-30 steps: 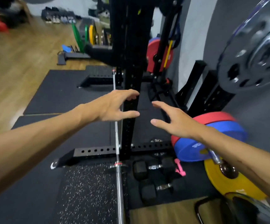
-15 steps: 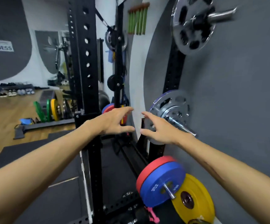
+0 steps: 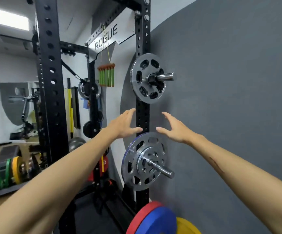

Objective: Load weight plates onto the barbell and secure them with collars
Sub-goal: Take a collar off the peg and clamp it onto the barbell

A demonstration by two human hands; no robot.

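Fingers [image 3: 130, 114] of both hands spread apart, holding nothing, at frame centre between two steel plates on rack pegs. Upper plate [image 3: 147, 78] looks heavy, rigid, slick; grip its rim or cut-out holes with both hands.

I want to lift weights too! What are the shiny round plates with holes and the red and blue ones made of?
The upper silver plate and lower silver plate look like polished or chromed metal: bright mirror-like glints. The red plate and blue plate look like matte rubber, dull and evenly coloured, though coated metal is possible.
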